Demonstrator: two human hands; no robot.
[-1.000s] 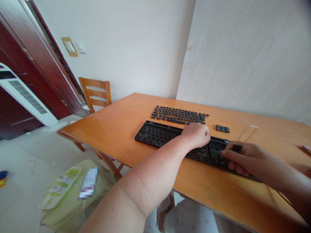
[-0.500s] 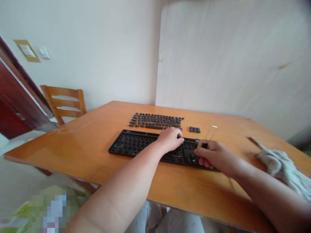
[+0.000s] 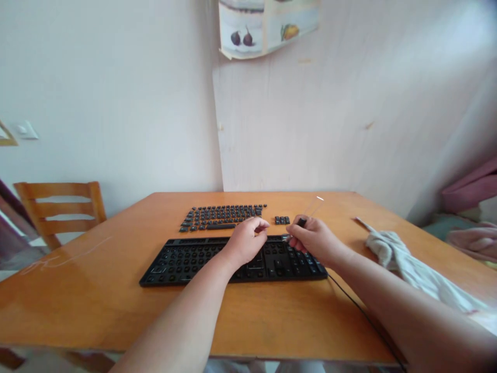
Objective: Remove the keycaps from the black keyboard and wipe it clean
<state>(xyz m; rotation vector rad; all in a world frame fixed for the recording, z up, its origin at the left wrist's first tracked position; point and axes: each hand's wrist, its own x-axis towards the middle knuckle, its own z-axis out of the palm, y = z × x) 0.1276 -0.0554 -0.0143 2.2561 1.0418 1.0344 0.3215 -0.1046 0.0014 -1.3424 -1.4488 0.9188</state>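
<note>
A black keyboard [image 3: 176,261] lies on the table, many of its key positions bare of caps, while the number keys at its right end still have theirs. My right hand [image 3: 316,238] is closed on a wire keycap puller [image 3: 302,222]; its black grip shows between the fingers. One thin wire loop points up and away, and its other metal end is near the keyboard's top edge. My left hand [image 3: 246,241] hovers over the keyboard's middle, fingers curved, a gap between thumb and forefinger. Nothing shows in it. Behind the keyboard, removed keycaps [image 3: 229,212] lie in rows.
A small block of keycaps [image 3: 281,220] sits right of the larger group. A grey-white cloth [image 3: 392,248] lies on the table's right side. A black cable [image 3: 361,308] runs from the keyboard toward the front edge. A wooden chair [image 3: 58,210] stands at the left.
The view has turned up and to the right. My right hand has lifted from the keyboard's right part to near its top edge, still with the puller. My left hand has shifted slightly nearer.
</note>
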